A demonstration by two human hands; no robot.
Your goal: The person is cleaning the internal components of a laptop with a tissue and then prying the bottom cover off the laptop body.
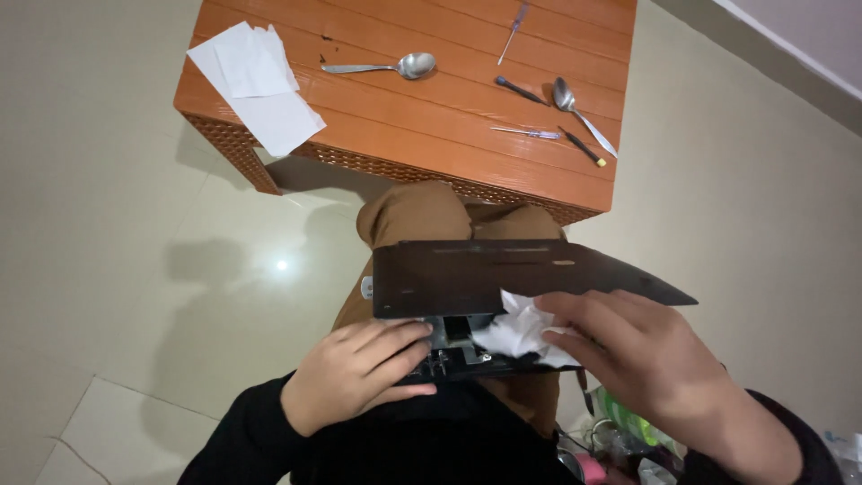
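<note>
The person sits with a flat black panel-shaped device [503,274], dark and rigid with a sloping right end, lying across the lap above brown-trousered knees [422,216]. The left hand [359,373] rests on the device's near lower edge, fingers curled over a small exposed section of metal parts [444,346]; its grip is closed against the device rather than spread. The right hand [642,346] presses a crumpled white tissue [521,328] against the same lower edge, fingers bent around the wad and clamped on it. The two hands sit close together, the tissue between them.

Beyond the knees stands a low orange slatted counter [431,117] with woven sides. At its far left corner lie two white paper sheets [256,85], one overlapping the other and hanging slightly past the edge. A steel spoon [386,67] lies near the middle of the far side, bowl to the right. Toward the right edge lie a second steel spoon [579,112], a thin pale-handled screwdriver [514,31], another slim pale one [525,132], and two dark-handled tools [521,90], one of them tipped yellow. The floor [117,224] is pale glossy tile.
</note>
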